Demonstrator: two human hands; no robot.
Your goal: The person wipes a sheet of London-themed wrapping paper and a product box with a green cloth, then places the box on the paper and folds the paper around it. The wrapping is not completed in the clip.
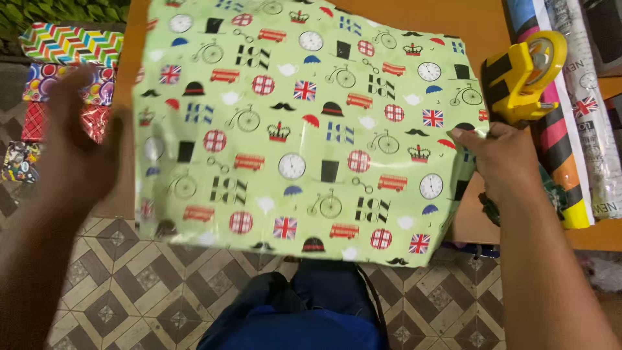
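Parcel (298, 129): flat, wrapped in pale green printed paper; laid across the worktop's near edge, its lower part overhanging the floor, so both sides can be reached.
Right hand (502, 162): set at the parcel's right edge; grip pressed down on the folded paper there, seemingly to keep the fold flat. Whether the paper is pinched cannot be told.
Left hand (78, 149): blurred, raised beside the parcel's left edge; fingers spread, nothing held; contact with the paper cannot be told.
Tape dispenser (521, 74): yellow, with a roll in it, placed just beyond the right hand, within reach.
Paper rolls (583, 110): laid along the right of the worktop, beside the dispenser.
Wrapped boxes (65, 71): bright patterns, stacked at far left, apart from the parcel.
Worktop (466, 19): brown, bare at the far side.
Floor (129, 285): patterned tiles below.
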